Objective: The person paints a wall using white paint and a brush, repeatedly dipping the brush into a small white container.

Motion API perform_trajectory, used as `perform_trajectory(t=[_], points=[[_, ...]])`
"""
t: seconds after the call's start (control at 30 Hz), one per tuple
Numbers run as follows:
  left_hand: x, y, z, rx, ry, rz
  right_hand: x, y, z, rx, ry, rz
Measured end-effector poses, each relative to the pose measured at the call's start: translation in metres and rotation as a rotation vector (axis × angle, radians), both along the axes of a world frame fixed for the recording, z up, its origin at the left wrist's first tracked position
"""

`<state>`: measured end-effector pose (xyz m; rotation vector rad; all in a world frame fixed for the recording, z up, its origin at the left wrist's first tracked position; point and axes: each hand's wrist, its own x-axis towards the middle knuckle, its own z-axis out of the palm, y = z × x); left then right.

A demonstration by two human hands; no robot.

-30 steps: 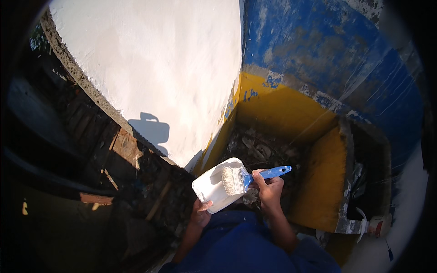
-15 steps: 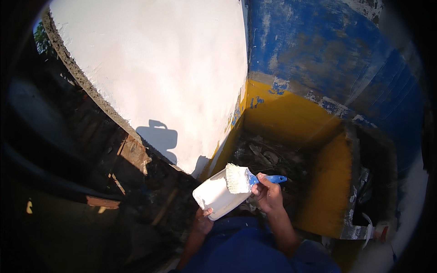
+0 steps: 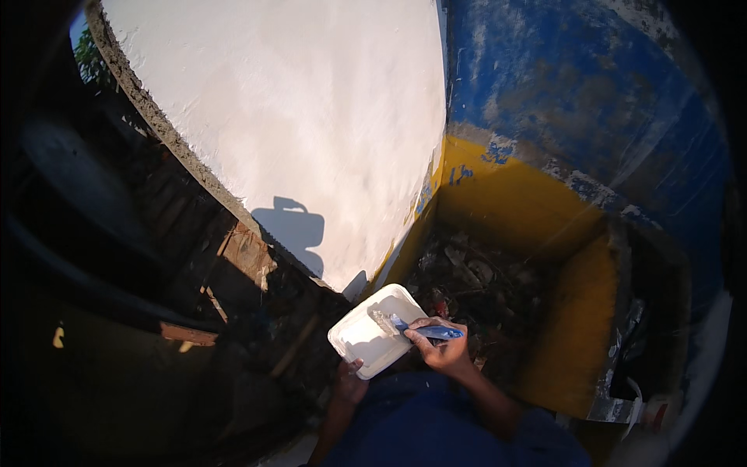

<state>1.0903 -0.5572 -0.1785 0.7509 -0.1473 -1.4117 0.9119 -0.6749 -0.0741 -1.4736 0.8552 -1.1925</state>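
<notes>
My left hand [image 3: 352,380] grips the near left corner of a white plastic tub [image 3: 340,336] with rounded corners, its thumb over the rim. White paint [image 3: 366,342] lies inside the tub, partly in shadow. My right hand [image 3: 445,350] is closed round the blue handle of a paintbrush [image 3: 436,332]. The brush head points left and dips into the tub, its bristles coated white and touching the paint. Both hands are low in front of my blue clothing [image 3: 405,420].
A white-painted wall [image 3: 311,117] rises ahead, with a rough edge on its left. A worn blue wall [image 3: 545,86] with a yellow lower band [image 3: 506,183] meets it at right. Debris [image 3: 475,272] fills the corner. A low yellow partition [image 3: 572,327] stands at right.
My right hand has brought the brush down and left, from above the tub's right side into it. The tub has tipped to show its inside. The whole view has shifted slightly.
</notes>
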Motion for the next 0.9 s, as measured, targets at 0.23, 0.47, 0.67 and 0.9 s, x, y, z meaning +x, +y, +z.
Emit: perform_trajectory(t=[0.23, 0.47, 0.67, 0.9], points=[[0.003, 0.001, 0.0, 0.005, 0.042, 0.011, 0.0, -0.029, -0.006, 0.579, -0.51, -0.217], [0.012, 0.012, 0.0, 0.029, -0.035, 0.034, 0.052, -0.124, 0.024, 0.683, -1.003, -0.193], [0.022, 0.041, 0.014, 0.116, 0.015, 0.077, 0.128, -0.171, 0.008, 0.643, -1.109, -0.232], [0.027, 0.053, -0.001, 0.077, 0.06, 0.225, 0.11, -0.169, -0.099, 0.752, -0.447, -0.621]])
